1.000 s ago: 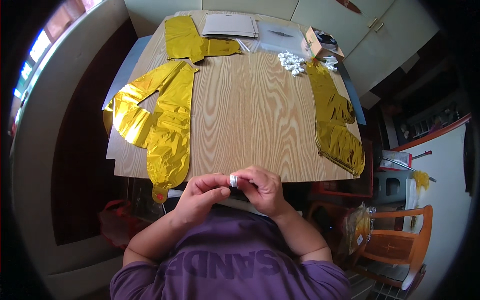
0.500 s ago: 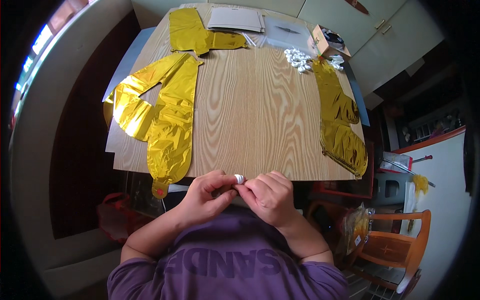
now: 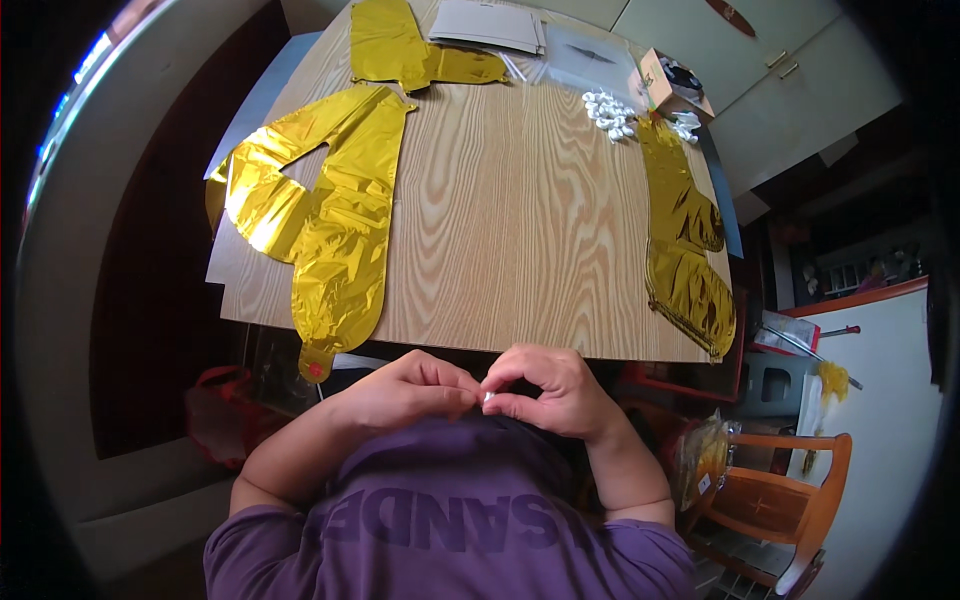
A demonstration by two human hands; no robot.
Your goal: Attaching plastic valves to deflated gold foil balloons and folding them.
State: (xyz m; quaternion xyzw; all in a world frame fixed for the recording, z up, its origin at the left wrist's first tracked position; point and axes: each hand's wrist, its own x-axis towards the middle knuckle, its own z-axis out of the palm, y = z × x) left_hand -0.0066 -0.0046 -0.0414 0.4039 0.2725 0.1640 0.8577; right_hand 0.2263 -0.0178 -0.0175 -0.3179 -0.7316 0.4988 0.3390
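Note:
Beyond the table's near edge, in front of my purple shirt, my two hands meet. My right hand [image 3: 548, 390] pinches a small white coil [image 3: 489, 397], which looks like wound ribbon or string, between thumb and forefinger. Right beside it, the fingers of my left hand [image 3: 425, 388] are pressed together; whatever they pinch is hidden. A flat gold foil balloon [image 3: 345, 240] lies on the left of the table, its tail with a red spot hanging over the near edge. Similar white coils [image 3: 608, 115] lie in a pile at the far right.
Another gold foil balloon [image 3: 685, 250] lies along the right edge of the wooden table [image 3: 490, 220], and one more [image 3: 385, 45] at the far left. Grey sheets [image 3: 488, 25], a clear plastic sheet [image 3: 590, 70] and a small box [image 3: 672, 80] stand behind. A wooden chair [image 3: 775, 495] is at right.
Both hands have come slightly lower, toward my body. The white coil has passed from my left fingertips into my right hand's pinch. The view has shifted slightly.

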